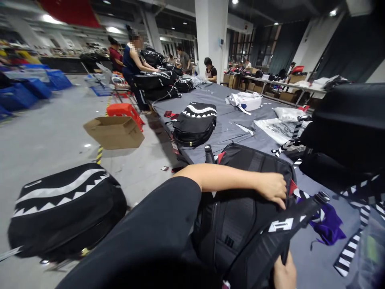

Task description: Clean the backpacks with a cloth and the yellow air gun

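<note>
A black backpack [237, 216] lies in front of me at the table's edge, its padded back panel and shoulder straps facing up. Across it reaches my left arm in a black sleeve. My left hand [272, 188] has its fingers curled down on the panel by the right side edge, closed on the backpack. Low in the view, my right hand [285, 273] grips the backpack's side below the shoulder strap [281, 228]; part of its fingers is hidden. White marks show on that strap, and a buckle-like end sticks out to the right.
Another black backpack [195, 122] with a white zigzag mouth stands farther up the grey table [222, 98]. A similar one [66, 208] is at left, near a cardboard box [114, 132]. Purple cloth [327, 224] and striped straps [350, 245] lie right. Co-workers [135, 60] stand beyond.
</note>
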`<control>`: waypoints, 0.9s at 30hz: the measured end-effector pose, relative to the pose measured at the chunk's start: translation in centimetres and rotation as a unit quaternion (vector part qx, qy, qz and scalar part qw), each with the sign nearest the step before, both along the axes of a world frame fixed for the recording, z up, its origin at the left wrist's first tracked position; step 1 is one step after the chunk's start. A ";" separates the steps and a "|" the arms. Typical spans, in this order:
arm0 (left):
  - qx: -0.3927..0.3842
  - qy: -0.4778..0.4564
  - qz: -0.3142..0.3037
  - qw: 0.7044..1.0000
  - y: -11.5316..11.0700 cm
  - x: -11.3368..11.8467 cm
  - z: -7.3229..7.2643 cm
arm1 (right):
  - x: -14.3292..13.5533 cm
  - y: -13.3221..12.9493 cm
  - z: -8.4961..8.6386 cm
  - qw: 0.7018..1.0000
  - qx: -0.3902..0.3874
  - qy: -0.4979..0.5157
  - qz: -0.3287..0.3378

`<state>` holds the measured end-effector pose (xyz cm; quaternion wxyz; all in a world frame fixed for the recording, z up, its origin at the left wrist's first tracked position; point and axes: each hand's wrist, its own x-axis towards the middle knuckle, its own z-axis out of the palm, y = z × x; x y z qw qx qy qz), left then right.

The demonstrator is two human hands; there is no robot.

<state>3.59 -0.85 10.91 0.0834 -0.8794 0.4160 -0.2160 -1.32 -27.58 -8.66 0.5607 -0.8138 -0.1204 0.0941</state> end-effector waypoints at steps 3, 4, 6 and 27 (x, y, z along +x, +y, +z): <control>0.020 -0.026 0.058 0.998 3.4 0.5 2.7 | -0.6 0.5 0.8 0.998 -0.043 -0.004 -0.036; 0.019 -0.035 0.074 0.996 3.9 0.4 3.3 | -0.9 0.7 1.1 0.998 -0.048 -0.006 -0.039; 0.004 -0.040 0.094 0.995 3.9 -0.4 3.7 | -1.5 1.1 1.8 0.998 -0.046 -0.010 -0.044; -0.113 0.067 0.128 0.983 -0.1 -3.0 -1.3 | 15.8 -4.0 10.0 0.846 -0.401 -0.344 -0.079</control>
